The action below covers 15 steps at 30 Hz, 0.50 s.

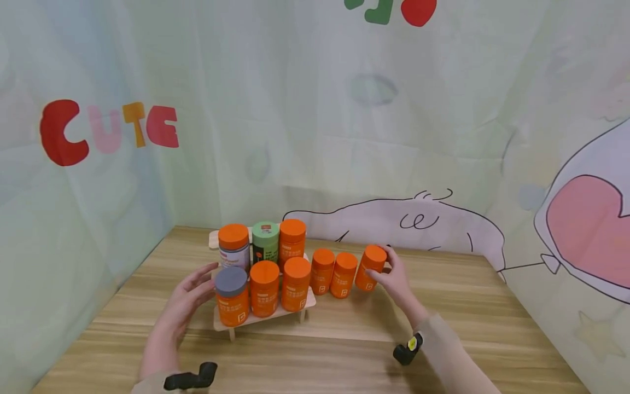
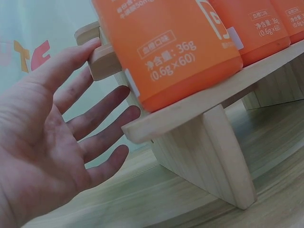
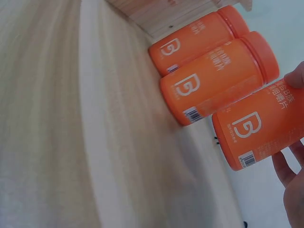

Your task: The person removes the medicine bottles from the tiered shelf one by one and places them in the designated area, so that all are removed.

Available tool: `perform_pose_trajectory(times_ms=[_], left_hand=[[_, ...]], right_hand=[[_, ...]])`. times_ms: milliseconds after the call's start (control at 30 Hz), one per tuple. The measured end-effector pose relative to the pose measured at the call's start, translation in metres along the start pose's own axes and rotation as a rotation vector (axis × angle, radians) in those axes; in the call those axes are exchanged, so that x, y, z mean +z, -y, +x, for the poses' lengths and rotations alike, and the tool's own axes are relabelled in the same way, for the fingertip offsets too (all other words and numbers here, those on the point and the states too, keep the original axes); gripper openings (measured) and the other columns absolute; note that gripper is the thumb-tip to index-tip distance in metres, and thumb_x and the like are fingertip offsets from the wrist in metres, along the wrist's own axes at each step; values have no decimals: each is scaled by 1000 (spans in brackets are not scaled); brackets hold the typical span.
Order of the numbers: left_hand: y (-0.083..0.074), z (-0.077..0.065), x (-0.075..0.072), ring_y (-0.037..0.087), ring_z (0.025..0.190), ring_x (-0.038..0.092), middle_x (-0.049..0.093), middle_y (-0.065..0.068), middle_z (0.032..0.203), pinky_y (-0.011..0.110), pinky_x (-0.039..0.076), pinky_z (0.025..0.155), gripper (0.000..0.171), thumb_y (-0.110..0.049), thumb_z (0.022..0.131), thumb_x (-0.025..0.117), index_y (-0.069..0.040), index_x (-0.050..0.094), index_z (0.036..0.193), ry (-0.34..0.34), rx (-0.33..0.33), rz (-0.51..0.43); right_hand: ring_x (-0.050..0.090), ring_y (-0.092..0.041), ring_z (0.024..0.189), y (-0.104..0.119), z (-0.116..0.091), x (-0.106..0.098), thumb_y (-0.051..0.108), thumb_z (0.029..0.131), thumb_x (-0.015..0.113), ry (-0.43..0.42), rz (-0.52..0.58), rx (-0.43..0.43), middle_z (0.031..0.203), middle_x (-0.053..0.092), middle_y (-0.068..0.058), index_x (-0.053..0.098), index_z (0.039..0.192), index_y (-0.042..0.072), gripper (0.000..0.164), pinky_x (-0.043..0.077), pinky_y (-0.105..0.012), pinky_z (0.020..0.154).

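My right hand (image 1: 397, 282) grips an orange pill bottle (image 1: 370, 268), slightly tilted, at the right end of a short row. Two more orange bottles (image 1: 343, 275) stand to its left on the table, also seen in the right wrist view. A two-tier wooden rack (image 1: 266, 320) holds orange bottles in front, one with a grey lid (image 1: 231, 282). Its upper tier carries a green-lidded bottle (image 1: 266, 241) between two orange-lidded ones. Beside the rack's left end is my left hand (image 2: 52, 128), fingers spread; its index fingertip appears to touch the upper tier's wooden end (image 2: 104, 61).
The wood-grain table (image 1: 394, 350) extends in front and to the right. A printed curtain (image 1: 315, 137) hangs close behind and along both sides. Dark wrist cameras (image 1: 192, 377) sit on both forearms.
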<state>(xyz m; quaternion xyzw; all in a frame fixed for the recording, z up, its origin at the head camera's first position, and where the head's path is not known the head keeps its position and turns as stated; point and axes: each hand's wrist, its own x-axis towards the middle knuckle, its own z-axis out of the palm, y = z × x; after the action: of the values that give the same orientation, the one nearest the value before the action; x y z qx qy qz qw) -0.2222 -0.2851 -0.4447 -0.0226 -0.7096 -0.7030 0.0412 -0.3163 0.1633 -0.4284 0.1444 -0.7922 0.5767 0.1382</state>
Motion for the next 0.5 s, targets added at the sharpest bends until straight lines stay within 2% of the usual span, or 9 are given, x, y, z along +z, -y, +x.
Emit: perform_pose_trajectory(times_ms=[200,500], left_hand=[[1,1,-1,-6,102,56,54,-24,111,16,49,86,37,-20,100,56,-25,54,137,-7,-8,6],[1,1,-1,-6,101,56,57,-26,109,16,50,86,33,-19,101,55,-34,57,130,-1,0,-1]], right_hand=[[53,-2,99,-10,-5,3,-4,76,74,32,24,-3,120,60,-18,51,133,-4,61,51,-23,79],[53,2,101,-21,-11,4,-4,75,74,91,22,-16,124,58,-21,49,134,-5,64,50,-26,82]])
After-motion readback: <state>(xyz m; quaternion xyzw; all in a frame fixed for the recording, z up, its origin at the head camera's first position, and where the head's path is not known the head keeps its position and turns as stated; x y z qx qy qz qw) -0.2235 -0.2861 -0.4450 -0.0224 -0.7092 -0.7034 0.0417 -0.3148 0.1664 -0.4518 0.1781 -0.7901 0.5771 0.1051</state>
